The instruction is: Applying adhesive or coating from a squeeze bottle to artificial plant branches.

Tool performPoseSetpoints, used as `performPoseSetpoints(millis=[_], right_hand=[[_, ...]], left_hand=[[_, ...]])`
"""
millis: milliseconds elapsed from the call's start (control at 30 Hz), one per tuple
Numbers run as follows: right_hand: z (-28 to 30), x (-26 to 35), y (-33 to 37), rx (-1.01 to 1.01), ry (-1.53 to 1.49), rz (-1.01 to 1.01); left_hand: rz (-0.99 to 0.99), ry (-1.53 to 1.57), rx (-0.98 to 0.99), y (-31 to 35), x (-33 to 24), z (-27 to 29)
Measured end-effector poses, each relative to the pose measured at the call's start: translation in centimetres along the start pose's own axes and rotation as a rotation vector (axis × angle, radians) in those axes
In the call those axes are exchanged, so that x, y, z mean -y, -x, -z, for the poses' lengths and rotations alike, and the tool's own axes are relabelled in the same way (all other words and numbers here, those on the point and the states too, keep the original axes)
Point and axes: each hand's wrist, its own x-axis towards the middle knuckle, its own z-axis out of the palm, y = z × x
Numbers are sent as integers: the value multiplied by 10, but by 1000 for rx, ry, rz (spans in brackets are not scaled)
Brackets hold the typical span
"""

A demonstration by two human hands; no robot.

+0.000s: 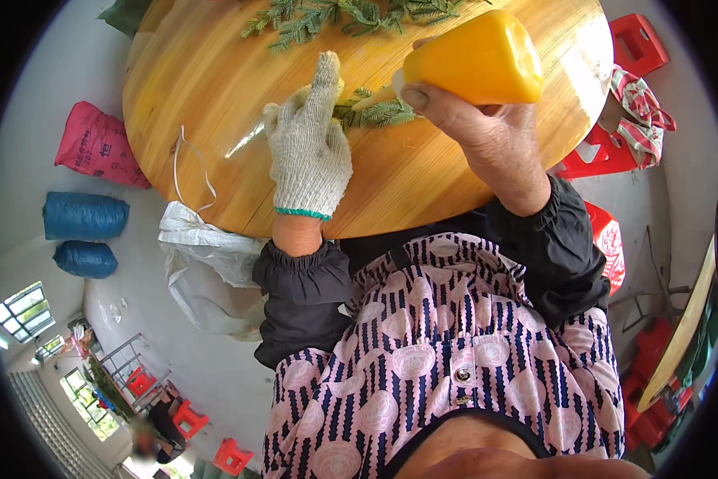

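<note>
Right hand (482, 120), bare, wrapped round a yellow squeeze bottle (482, 60), fingers closed on its neck end; bottle tilted, base up and to the right, nozzle (375, 99) running down-left toward the other hand. Left hand (309, 144), in a knitted glove with a green cuff edge, has the index finger stretched forward and the other fingers bent; cannot tell if it pinches anything (thumb side too hidden). Green needle-leaf sprig (387, 113) lies just right of the left hand, under the nozzle and in front of the right hand, one end meeting the glove's outline. Nozzle tip overlaps the sprig from this angle; contact unclear, and no dispensed material can be made out. Progress: looks mid-step, bottle already brought to this one sprig, nothing visibly finished on it. More sprigs (367, 17) lie loose on the round wooden table (207, 72), beyond both hands (partly cut off by the frame edge), none of them being handled; cannot tell whether they are done or left over. White plastic bag (207, 247) hangs near the table edge, behind and left of the left hand; pink sack (99, 148) farther left, well apart from it.
</note>
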Motion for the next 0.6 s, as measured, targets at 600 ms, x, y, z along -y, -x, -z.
performPoseSetpoints(millis=[600], right_hand=[[1, -6, 2, 99, 190, 34]], left_hand=[[30, -35, -29, 1, -7, -9]])
